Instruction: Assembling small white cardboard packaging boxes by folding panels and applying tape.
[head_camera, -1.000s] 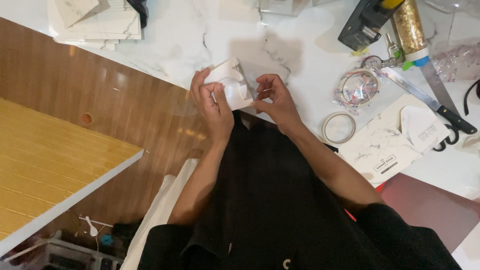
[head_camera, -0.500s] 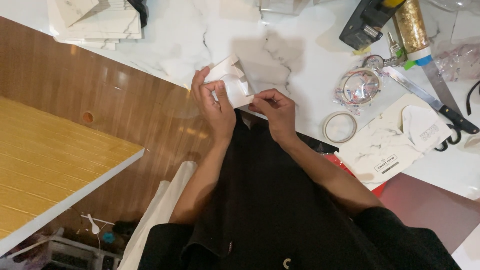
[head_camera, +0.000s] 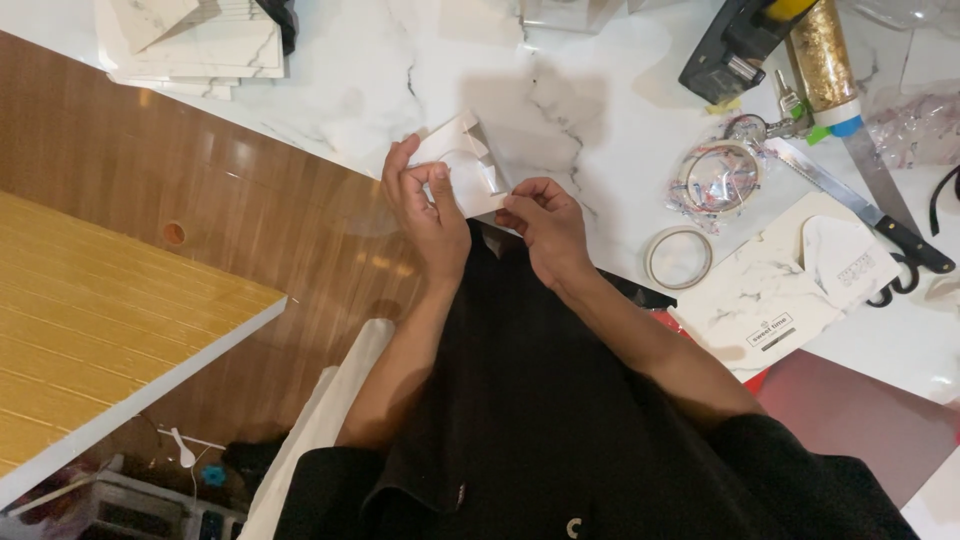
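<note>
Your left hand (head_camera: 428, 212) and right hand (head_camera: 545, 225) hold a small white card box (head_camera: 465, 170) between them, over the near edge of the marble table (head_camera: 340, 90). Left thumb and fingers pinch its left side; right fingertips pinch its lower right corner. To your right lie a tape roll (head_camera: 678, 257), a flat marbled card (head_camera: 790, 285) and a knife (head_camera: 865, 208).

My left hand (head_camera: 428, 215) and right hand (head_camera: 543, 225) cover the near edge of the small white folded card (head_camera: 463, 170), so I cannot tell how its lower flaps sit. The stack of marbled sheets (head_camera: 200, 45) and the black tool (head_camera: 735, 45) run off the top edge.
</note>
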